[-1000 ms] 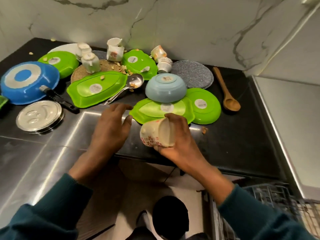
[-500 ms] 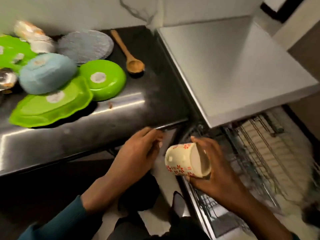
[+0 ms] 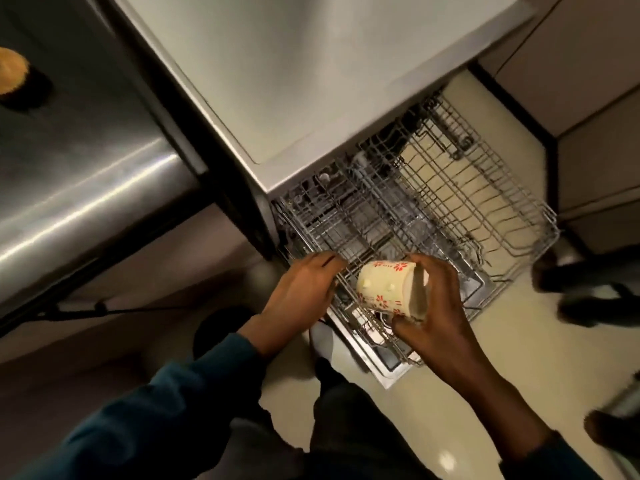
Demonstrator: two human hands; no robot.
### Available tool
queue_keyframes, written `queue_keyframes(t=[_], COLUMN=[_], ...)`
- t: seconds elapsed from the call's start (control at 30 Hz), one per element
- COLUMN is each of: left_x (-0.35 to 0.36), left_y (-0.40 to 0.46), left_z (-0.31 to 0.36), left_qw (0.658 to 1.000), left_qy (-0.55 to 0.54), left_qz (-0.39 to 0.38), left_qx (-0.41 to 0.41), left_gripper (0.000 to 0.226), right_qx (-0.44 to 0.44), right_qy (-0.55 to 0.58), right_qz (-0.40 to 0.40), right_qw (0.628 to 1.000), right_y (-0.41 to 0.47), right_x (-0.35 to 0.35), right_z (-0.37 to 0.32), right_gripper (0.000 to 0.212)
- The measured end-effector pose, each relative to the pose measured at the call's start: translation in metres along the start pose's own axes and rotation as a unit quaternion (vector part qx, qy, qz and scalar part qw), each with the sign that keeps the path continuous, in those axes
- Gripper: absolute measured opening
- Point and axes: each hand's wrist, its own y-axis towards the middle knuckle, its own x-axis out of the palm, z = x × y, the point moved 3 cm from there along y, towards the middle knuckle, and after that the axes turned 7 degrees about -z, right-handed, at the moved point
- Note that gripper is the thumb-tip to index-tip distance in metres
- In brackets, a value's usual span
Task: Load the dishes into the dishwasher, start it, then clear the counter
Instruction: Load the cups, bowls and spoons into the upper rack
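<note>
At far left we see the table (image 3: pixel 79 174), its steel top catching streaks of light, with the bowl of a wooden spoon (image 3: pixel 10 76) just showing at the edge. Right of it our left hand (image 3: pixel 304 285) reaches over the near corner of the rack (image 3: pixel 450 209); its fingers lie loosely extended, the grip released, holding nothing, and whether the fingertips touch the wire we cannot tell. Just beside it, the cup (image 3: pixel 384 289) lies tipped on its side, its mouth turned toward our right palm. It is cream with small red flowers and hangs above the front edge of the rack, not resting in it. Our right hand (image 3: pixel 440 313) has the grip closed around the cup, thumb under the rim and fingers curled over the top. Behind both hands the rack stands pulled out from under the dishwasher (image 3: pixel 311 81), whose grey top fills the upper middle. Farther right lies pale floor (image 3: pixel 519 358), with dark blurred shapes at the edge.
</note>
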Motion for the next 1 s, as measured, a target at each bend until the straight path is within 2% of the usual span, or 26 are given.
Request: queue_keyframes(t=[0.17,0.23,0.3,0.4,0.53,0.73,0.93,1.0], left_x=[0.041,0.05,0.054,0.058,0.06,0.063,0.056,0.051], left_y=[0.031,0.034,0.035,0.036,0.038,0.039,0.037,0.031], left_z=[-0.019,-0.027,-0.029,-0.027,-0.029,-0.028,-0.026,-0.026], left_qw=[0.991,0.985,0.982,0.988,0.988,0.986,0.99,0.993], left_qy=[0.081,0.128,0.16,0.143,0.13,0.145,0.122,0.102], left_qz=[-0.101,-0.111,-0.1,-0.064,-0.073,-0.079,-0.059,-0.054], left_qx=[-0.013,-0.013,-0.012,-0.007,-0.026,-0.029,-0.035,-0.035], left_gripper=[0.05,0.05,0.048,0.045,0.054,0.054,0.053,0.059], right_qx=[0.009,0.005,-0.007,-0.025,-0.019,-0.03,-0.009,0.0], right_qy=[-0.03,-0.069,-0.117,-0.179,-0.257,-0.371,-0.372,-0.355], right_qz=[0.002,-0.004,-0.011,-0.037,-0.072,-0.103,-0.182,-0.194], right_qw=[1.0,0.998,0.993,0.983,0.964,0.922,0.91,0.914], right_y=[0.039,0.057,0.076,0.101,0.122,0.133,0.137,0.136], right_x=[0.014,0.022,0.032,0.048,0.07,0.098,0.086,0.073], right_z=[0.038,0.052,0.067,0.088,0.11,0.123,0.118,0.107], right_gripper=[0.094,0.093,0.092,0.09,0.086,0.099,0.119,0.116])
